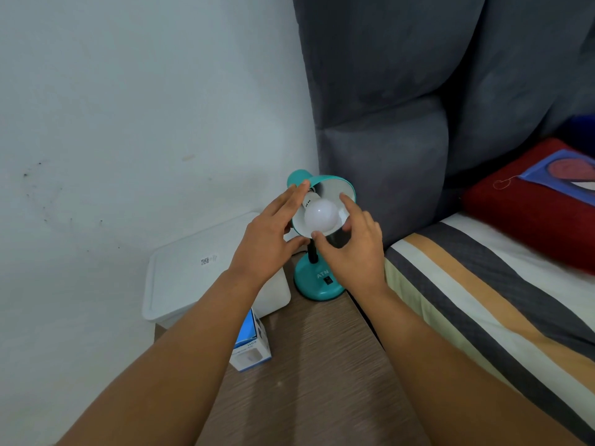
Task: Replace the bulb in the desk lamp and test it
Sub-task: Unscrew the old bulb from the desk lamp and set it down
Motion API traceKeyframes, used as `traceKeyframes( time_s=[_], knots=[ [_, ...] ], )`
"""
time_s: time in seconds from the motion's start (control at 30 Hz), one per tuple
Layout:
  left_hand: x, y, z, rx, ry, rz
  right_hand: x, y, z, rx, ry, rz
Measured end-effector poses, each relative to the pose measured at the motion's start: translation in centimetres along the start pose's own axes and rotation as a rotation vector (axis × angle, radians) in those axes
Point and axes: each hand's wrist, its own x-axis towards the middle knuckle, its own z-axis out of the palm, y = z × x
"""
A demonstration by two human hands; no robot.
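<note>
A teal desk lamp stands on its round base (pixel 317 284) at the back of a wooden nightstand (pixel 315 365). Its shade (pixel 342 187) is tilted toward me, and a white bulb (pixel 322 215) sits in the socket, unlit. My left hand (pixel 267 239) is at the shade's left side, fingers stretched along the rim and thumb below it. My right hand (pixel 357 249) hovers at the shade's right side with fingers spread, thumb by the lower rim and index finger across the opening. Neither hand closes on the bulb.
A blue and white bulb box (pixel 252 346) stands on the nightstand under my left forearm. A white lidded plastic container (pixel 183 268) sits to the left against the wall. A grey padded headboard (pixel 386 123), a striped bed (pixel 483 284) and a red pillow (pixel 531 214) lie to the right.
</note>
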Motion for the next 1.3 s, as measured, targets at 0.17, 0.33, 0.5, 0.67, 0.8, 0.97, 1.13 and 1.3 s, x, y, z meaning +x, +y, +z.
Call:
traceKeyframes(
  time_s=[0.17, 0.33, 0.5, 0.67, 0.8, 0.97, 1.13, 1.3],
  knots=[
    [0.1, 0.2, -0.1, 0.000, -0.002, -0.004, 0.7, -0.5, 0.0, 0.032, -0.023, 0.176],
    [0.0, 0.1, -0.1, 0.004, 0.003, -0.013, 1.3, -0.6, 0.3, 0.031, -0.016, 0.120],
    [-0.2, -0.1, -0.1, 0.003, 0.006, -0.002, 1.1, -0.6, 0.0, 0.044, 0.007, 0.070],
    [0.0, 0.0, 0.0, 0.025, 0.003, -0.002, 0.7, -0.5, 0.4, 0.114, -0.033, 0.205],
    [0.0, 0.1, 0.0, 0.009, 0.009, 0.001, 0.6, -0.5, 0.7, 0.086, -0.033, 0.233],
    [0.0, 0.1, 0.0, 0.025, 0.009, 0.011, 0.7, -0.6, 0.2, -0.035, 0.057, 0.009],
    [0.0, 0.2, 0.2, 0.022, 0.007, 0.012, 0.7, -0.5, -0.3, -0.218, 0.114, -0.157],
    [0.1, 0.1, 0.0, 0.019, 0.011, 0.014, 0.8, 0.1, -0.2, -0.251, 0.104, -0.246]
  ],
)
